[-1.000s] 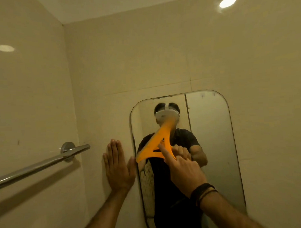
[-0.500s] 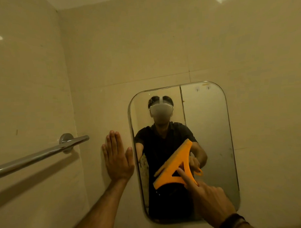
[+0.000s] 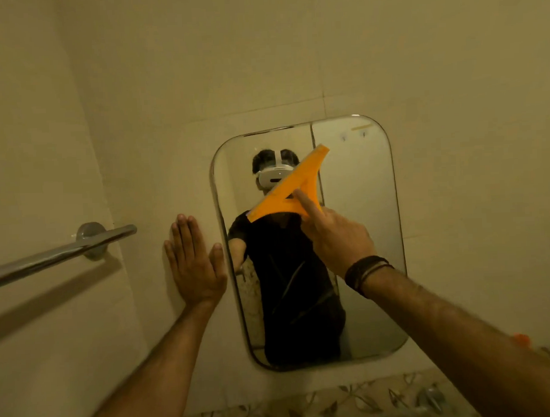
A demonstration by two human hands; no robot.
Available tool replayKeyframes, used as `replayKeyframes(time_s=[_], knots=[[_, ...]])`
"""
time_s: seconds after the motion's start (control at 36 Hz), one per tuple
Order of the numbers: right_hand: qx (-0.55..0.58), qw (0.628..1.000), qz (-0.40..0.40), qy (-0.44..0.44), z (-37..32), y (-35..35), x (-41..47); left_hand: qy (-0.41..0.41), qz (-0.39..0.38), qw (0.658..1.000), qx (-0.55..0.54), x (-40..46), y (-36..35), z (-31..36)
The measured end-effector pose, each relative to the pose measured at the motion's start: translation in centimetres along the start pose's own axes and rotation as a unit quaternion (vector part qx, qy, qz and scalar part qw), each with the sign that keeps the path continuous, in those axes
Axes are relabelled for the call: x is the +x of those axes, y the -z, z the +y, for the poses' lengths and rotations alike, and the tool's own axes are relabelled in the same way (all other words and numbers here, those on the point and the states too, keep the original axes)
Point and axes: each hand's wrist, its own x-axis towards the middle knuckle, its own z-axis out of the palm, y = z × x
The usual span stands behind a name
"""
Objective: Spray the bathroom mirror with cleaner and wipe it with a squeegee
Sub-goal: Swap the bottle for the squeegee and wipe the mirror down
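A rounded rectangular mirror (image 3: 362,236) hangs on the beige tiled wall. My right hand (image 3: 334,237) grips an orange triangular squeegee (image 3: 293,190) and holds its long blade tilted against the upper middle of the glass, index finger stretched along the handle. My left hand (image 3: 194,264) lies flat with straight fingers on the wall just left of the mirror's edge. The mirror reflects a person in a dark shirt with a white headset. No spray bottle can be made out.
A chrome towel bar (image 3: 60,254) juts from the left wall at hand height. A leaf-patterned tile band (image 3: 352,399) runs below the mirror. A small orange object (image 3: 521,340) shows at the right edge behind my right forearm.
My right hand swept the squeegee down the glass, then brought it back up to the upper middle. The left hand stayed pressed on the wall. The view tilted downward.
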Motion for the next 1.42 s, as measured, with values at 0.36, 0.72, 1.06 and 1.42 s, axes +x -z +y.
replayKeyframes(time_s=[0.36, 0.72, 1.06, 1.42], knots=[[-0.039, 0.982, -0.160, -0.094, 2.1, -4.9, -19.8, -0.003, 0.005, 1.000, 0.002, -0.1, 0.1, 0.2], [0.009, 0.996, -0.015, -0.091, 1.3, -1.0, -11.8, -0.005, 0.016, 1.000, 0.002, -0.1, 0.1, 0.0], [0.062, 0.985, -0.082, -0.141, 2.1, -5.8, -19.9, -0.010, 0.038, 0.999, 0.008, 0.2, 0.0, 0.2], [0.044, 0.982, -0.103, -0.155, 0.4, -5.9, -23.8, -0.008, 0.045, 0.999, 0.012, 0.2, -0.2, 0.1]])
